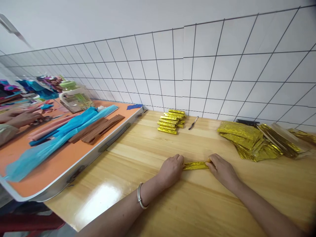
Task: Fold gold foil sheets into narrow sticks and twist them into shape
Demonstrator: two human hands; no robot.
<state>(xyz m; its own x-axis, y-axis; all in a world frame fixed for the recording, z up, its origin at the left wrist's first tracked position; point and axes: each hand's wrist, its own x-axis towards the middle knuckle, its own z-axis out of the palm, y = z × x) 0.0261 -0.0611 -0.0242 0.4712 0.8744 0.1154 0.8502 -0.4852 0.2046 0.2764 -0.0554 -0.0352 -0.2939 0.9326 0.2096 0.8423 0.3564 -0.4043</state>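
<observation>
A narrow folded strip of gold foil [196,165] lies flat on the wooden table, stretched between my two hands. My left hand [172,169] is closed on its left end, with a bracelet on the wrist. At the right end, the thumb and fingers of my right hand [223,171] pinch the foil. Parts of both ends are hidden under the fingers. Beyond my hands, a stack of folded gold strips [170,122] sits near the wall. To the right lies a pile of flat gold foil sheets [249,140], partly in clear plastic.
A pen [193,123] lies beside the stack. An orange table [98,149] with a pale raised edge adjoins on the left, bearing blue crepe paper [74,126], brown strips [98,128] and a clear container [76,98]. Another person's hand [23,118] is near scissors there. A gridded wall [158,72] stands behind.
</observation>
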